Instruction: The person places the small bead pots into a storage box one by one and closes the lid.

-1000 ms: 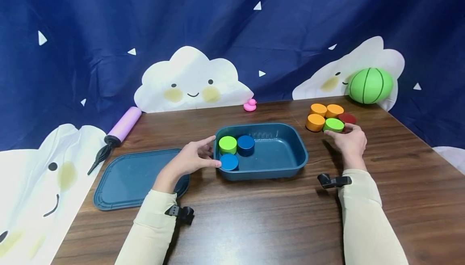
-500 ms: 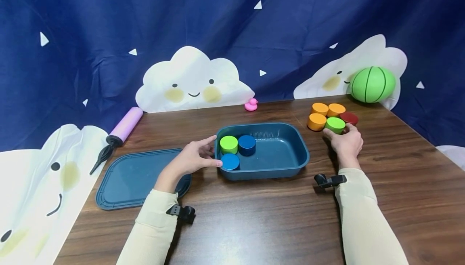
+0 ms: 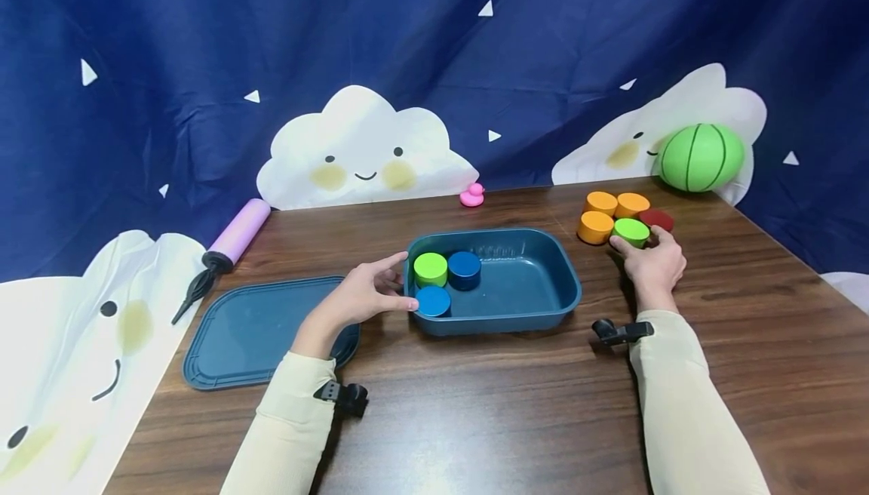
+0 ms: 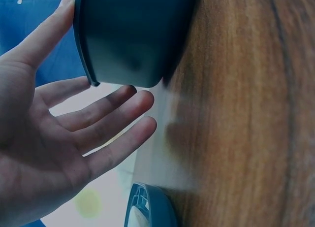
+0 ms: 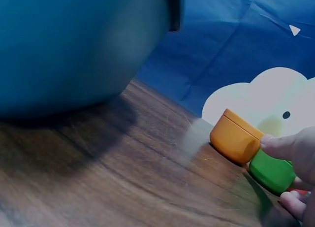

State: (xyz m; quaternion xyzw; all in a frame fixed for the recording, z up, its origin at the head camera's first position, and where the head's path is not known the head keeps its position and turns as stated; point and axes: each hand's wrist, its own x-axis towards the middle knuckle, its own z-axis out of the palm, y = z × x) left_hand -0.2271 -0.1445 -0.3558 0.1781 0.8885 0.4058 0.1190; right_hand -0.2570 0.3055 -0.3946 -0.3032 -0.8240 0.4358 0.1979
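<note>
At the left end of the blue plastic box (image 3: 509, 321), my left hand (image 3: 360, 293) touches the rim with spread thumb and forefinger; the other fingers reach loosely past its end wall in the left wrist view. Inside the box stand a light green round tin (image 3: 431, 269), a dark blue tin (image 3: 465, 269) and a brighter blue tin (image 3: 433, 301). My right hand (image 3: 652, 269) has thumb and fingers around a green round tin (image 3: 631, 232) on the table. Beside it stand orange tins (image 3: 596, 227) and a dark red tin (image 3: 657, 219), partly hidden.
A flat blue lid (image 3: 251, 336) lies left of the box, partly under my left arm. At the table's back are a purple hand pump (image 3: 237, 231), a pink toy duck (image 3: 472, 195) and a green ball (image 3: 702, 157). A cloud-patterned blue curtain (image 3: 407, 27) hangs behind.
My right thumb and fingers have settled closer around the green tin. The left hand stays on the box's rim. The whole view has shifted slightly.
</note>
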